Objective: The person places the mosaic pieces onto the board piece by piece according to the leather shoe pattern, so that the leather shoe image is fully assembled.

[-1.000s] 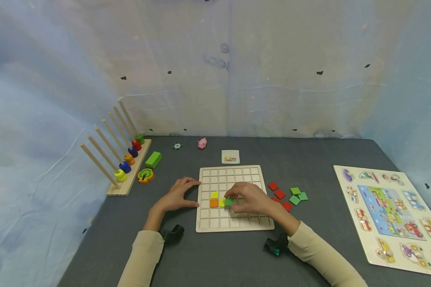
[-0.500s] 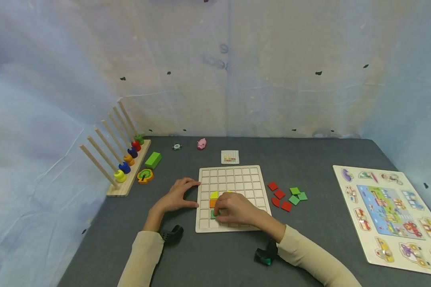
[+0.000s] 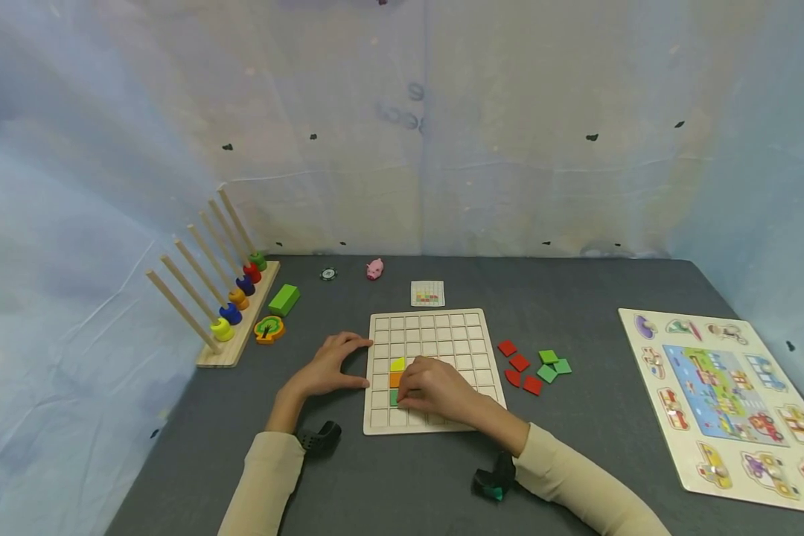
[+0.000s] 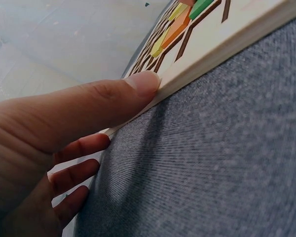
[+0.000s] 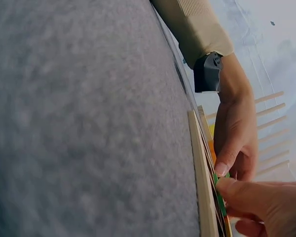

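Observation:
A pale wooden grid board (image 3: pixel 425 327) lies on the dark tabletop. My left hand (image 3: pixel 328 366) touches its left edge with thumb and fingertips, fingers spread. Over the board's left half, my right hand (image 3: pixel 437 388) pinches a green square tile (image 3: pixel 393 398) at a cell below an orange tile (image 3: pixel 394 380). A yellow piece (image 3: pixel 397 365) with one curved corner sits just above the orange one. The right wrist view has the thumb of my right hand (image 5: pixel 266 202) on the green tile's edge. Some cells are hidden under this hand.
Loose red tiles (image 3: pixel 519 362) and green tiles (image 3: pixel 546 373) lie right of the board. A pattern card (image 3: pixel 427 294) is behind it. A peg stacker (image 3: pixel 237 327), green block (image 3: pixel 284 300) and tree piece (image 3: pixel 269 329) stand left. A picture puzzle (image 3: pixel 670 447) lies far right.
My right hand has carried the green tile left and toward me, from the board's middle to the cell below the orange tile. My left hand has stayed at the board's edge.

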Demonstrator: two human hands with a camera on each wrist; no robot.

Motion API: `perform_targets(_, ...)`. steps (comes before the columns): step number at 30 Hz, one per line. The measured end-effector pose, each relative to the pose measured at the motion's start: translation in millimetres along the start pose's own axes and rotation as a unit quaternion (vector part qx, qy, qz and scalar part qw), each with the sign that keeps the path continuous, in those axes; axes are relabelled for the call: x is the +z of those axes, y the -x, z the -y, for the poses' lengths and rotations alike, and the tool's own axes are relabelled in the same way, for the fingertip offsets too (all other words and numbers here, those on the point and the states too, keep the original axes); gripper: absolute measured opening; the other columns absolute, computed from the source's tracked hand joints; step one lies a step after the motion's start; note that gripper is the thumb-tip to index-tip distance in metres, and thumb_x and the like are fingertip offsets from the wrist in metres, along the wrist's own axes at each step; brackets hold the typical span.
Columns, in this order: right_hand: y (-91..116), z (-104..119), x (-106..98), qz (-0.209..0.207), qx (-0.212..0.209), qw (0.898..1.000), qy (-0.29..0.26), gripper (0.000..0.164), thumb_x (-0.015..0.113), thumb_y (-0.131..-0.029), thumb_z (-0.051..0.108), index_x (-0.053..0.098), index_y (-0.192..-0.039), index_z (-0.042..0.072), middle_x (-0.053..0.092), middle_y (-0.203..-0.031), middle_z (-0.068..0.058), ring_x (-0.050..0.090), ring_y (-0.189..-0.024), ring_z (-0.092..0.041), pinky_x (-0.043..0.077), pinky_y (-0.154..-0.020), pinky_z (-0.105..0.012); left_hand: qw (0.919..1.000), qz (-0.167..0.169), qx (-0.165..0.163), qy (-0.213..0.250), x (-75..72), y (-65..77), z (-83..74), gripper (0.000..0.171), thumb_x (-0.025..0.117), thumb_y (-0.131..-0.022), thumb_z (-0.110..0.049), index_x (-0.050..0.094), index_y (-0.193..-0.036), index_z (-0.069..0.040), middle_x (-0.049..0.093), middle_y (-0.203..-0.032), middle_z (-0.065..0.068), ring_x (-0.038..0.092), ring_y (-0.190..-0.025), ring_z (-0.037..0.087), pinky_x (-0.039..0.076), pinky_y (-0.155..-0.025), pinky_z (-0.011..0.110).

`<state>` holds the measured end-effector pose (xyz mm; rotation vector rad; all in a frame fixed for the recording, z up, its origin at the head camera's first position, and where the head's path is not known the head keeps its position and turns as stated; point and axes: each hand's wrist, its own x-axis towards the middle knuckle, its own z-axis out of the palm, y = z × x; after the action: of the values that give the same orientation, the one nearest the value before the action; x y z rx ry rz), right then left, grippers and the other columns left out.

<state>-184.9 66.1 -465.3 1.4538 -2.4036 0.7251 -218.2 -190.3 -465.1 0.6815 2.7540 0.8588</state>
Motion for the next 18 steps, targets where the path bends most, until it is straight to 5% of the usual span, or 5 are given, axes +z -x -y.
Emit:
perform_targets(6, 4, -3, -7, -0.016, -0.007, 1.0, -0.026, 0.007, 0.076, -0.078, 0.022, 0.071, -0.083, 0.019, 0.057, -0.089, 0.004, 0.054, -0.086, -0.007, 0.044, -0.076, -0.017, 1.0, 0.002, -0.004, 0.001, 0.7, -0.4, 0.2, 0.072, 0.077, -0.074, -0.042, 0.048, -0.136, -0.02, 0.041, -0.133, 0.006, 0.033, -0.121, 0.027, 0.03, -0.099, 0.054)
perform_targets(18, 29, -34, -48, -0.087, 0.078, 0.991, -0.062, 0.019, 0.072, -0.082, 0.014, 0.069, -0.099, 0.009, 0.062, -0.097, -0.001, 0.058, -0.077, -0.015, 0.049, -0.065, -0.03, 1.0, 0.001, -0.001, -0.001, 0.2, -0.1, 1.4, 0.074, 0.077, -0.073, -0.042, 0.047, -0.137, -0.02, 0.041, -0.134, 0.006, 0.032, -0.122, 0.027, 0.029, -0.099, 0.053)
